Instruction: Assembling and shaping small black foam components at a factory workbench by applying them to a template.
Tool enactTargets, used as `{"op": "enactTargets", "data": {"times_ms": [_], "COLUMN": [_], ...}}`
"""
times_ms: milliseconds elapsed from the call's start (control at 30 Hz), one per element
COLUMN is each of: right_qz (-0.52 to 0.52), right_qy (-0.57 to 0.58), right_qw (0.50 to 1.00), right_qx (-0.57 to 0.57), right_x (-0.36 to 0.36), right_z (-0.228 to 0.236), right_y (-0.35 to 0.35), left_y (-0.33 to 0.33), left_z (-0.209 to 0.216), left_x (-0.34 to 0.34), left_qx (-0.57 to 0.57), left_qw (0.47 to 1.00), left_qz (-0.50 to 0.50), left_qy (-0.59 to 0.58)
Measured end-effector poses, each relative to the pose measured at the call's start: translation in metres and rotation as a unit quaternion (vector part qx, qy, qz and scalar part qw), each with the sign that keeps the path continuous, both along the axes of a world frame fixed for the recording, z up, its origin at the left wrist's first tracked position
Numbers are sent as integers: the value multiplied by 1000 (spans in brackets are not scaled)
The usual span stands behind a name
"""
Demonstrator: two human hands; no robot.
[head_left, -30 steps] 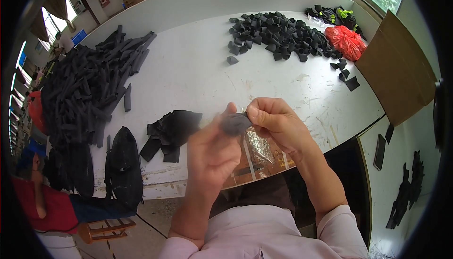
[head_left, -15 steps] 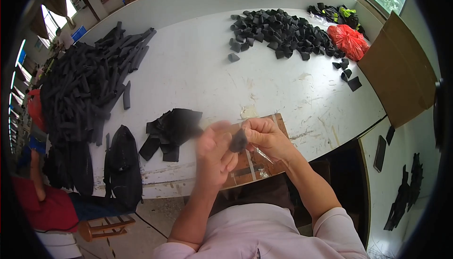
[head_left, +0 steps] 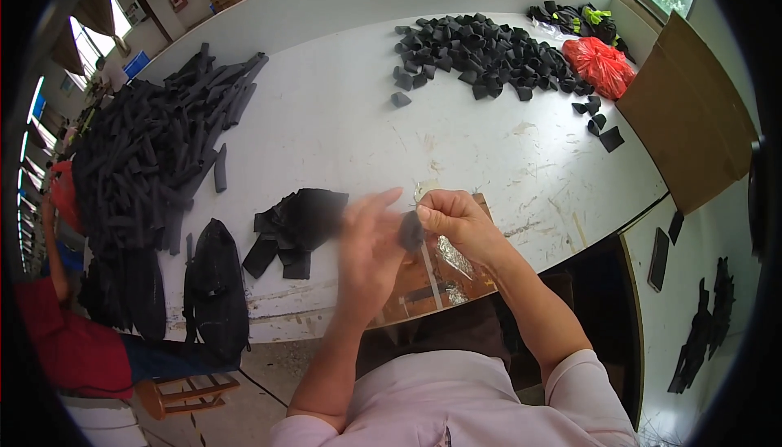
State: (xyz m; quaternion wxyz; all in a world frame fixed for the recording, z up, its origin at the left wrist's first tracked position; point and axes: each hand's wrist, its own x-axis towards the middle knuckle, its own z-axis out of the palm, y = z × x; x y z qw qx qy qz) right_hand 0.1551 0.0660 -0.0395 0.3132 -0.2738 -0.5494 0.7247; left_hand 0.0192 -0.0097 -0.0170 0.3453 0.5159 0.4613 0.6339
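Observation:
Over a brown wooden board [head_left: 419,300] at the table's front edge, my right hand [head_left: 460,223] pinches a small curved black piece [head_left: 411,231] that looks like fabric or foam. Close on its left is my left hand [head_left: 366,243], smeared by motion, its fingers stretched out and apparently holding nothing. Whether it touches the black piece cannot be told. Just left of that hand lies a loose stack of flat black pieces [head_left: 297,231]. Shiny crumpled silver material [head_left: 454,260] rests on the board below my right hand.
A large heap of long black strips [head_left: 151,142] covers the left of the white table [head_left: 326,121]. Many curled black pieces [head_left: 489,56] lie at the back right, near a red plastic bag [head_left: 600,68] and a cardboard sheet [head_left: 684,121]. A black bag [head_left: 216,292] sits front left, near a seated person [head_left: 73,341].
My left hand's fingers have gone from curled beside the black piece to stretched out. My right hand has lifted slightly and still pinches the piece; more of the silver material now shows.

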Motion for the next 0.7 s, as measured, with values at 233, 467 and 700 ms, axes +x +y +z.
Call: {"op": "enactTargets", "data": {"times_ms": [233, 467, 700], "right_qz": [-85, -65, -84], "right_qy": [-146, -255, -225], "right_qw": [949, 780, 804], "right_qx": [266, 567, 544], "right_x": [6, 2, 1], "right_z": [47, 3, 12], "right_y": [-17, -16, -16], "left_y": [1, -4, 2], "left_z": [-1, -43, -12], "left_x": [-8, -9, -8], "left_qx": [106, 52, 181], "left_qw": [994, 995, 963], "left_qz": [-21, 62, 80], "left_qy": [31, 61, 186]}}
